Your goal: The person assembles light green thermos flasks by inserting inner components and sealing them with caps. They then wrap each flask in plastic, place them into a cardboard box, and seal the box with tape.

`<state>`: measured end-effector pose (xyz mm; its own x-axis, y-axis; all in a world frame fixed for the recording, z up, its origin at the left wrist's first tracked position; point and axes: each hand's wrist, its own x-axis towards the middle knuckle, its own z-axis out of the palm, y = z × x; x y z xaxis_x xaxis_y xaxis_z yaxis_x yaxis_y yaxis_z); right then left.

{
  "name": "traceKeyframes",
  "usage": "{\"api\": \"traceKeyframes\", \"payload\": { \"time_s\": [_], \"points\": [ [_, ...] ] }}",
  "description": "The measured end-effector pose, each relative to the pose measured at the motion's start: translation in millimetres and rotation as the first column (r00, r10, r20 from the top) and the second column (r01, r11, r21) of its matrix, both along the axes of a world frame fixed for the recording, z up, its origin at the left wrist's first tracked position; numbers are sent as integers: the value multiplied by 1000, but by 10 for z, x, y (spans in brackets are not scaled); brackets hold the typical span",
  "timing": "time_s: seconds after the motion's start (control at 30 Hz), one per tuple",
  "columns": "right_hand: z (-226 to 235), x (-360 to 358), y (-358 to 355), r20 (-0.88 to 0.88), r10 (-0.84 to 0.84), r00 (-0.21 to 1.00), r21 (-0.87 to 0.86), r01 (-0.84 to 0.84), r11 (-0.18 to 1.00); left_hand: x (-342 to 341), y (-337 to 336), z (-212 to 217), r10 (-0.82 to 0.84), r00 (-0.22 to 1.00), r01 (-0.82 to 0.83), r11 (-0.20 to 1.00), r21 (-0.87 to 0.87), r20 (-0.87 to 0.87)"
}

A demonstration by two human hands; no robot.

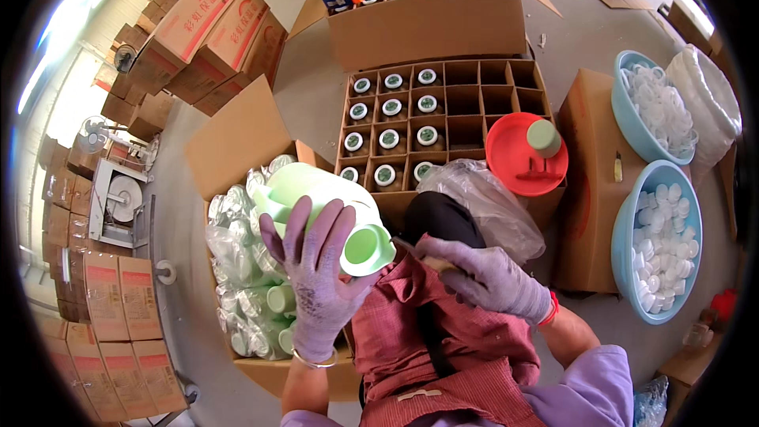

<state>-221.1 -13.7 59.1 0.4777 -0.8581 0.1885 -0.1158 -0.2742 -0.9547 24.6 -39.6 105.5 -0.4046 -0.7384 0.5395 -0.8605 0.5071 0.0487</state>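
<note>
My left hand [320, 269], in a thin purple glove, holds a pale green plastic jug [320, 186] by its side, fingers spread along it. The jug lies tilted above my lap, its round spout opening [364, 249] facing me. My right hand [494, 277], gloved too, is closed around a tool with a tan handle and a thin dark blade, which looks like a small knife [405, 247]. Its tip is close to the spout's lip; whether they touch I cannot tell. Left of the jug, an open carton [237, 122] holds several plastic-wrapped green pieces [245, 261].
Ahead stands a divided carton [466, 130] with white-topped bottles in some cells. On its right corner sits a red dish [514, 178] with a green cup [543, 138], beside clear plastic film [494, 217]. Blue basins [617, 261] of white caps and rings stand right.
</note>
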Motion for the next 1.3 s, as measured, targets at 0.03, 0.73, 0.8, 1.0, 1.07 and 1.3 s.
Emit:
{"api": "traceKeyframes", "payload": {
  "time_s": [0.03, 0.73, 0.8, 1.0, 1.07, 1.3],
  "points": [
    [-58, 52, 57, -31, -24, 999, -52, 22, 998, -2, 25, -75, 7, 1000, -7, 1000, -11, -20],
    [-373, 430, 544, -338, -45, 940, -34, 36, 999, 73, 444, -1076, 159, 987, -150, 922, -357, -4],
    [-400, 465, 531, -295, -4, 955, 115, 40, 993, 83, 460, -1097, 163, 987, -150, 929, -339, 9],
    [-343, 423, 351, -165, 186, 969, 336, -122, 934, 110, 455, -1133, 173, 981, -132, 927, -351, 88],
    [-267, 428, 269, -59, 265, 963, 490, -203, 848, 138, 442, -1131, 178, 977, -122, 921, -370, 119],
    [-277, 524, 133, 362, 307, 880, 735, -472, 486, 201, 362, -1199, 242, 970, -219, 876, -429, 0]
  ]
}}
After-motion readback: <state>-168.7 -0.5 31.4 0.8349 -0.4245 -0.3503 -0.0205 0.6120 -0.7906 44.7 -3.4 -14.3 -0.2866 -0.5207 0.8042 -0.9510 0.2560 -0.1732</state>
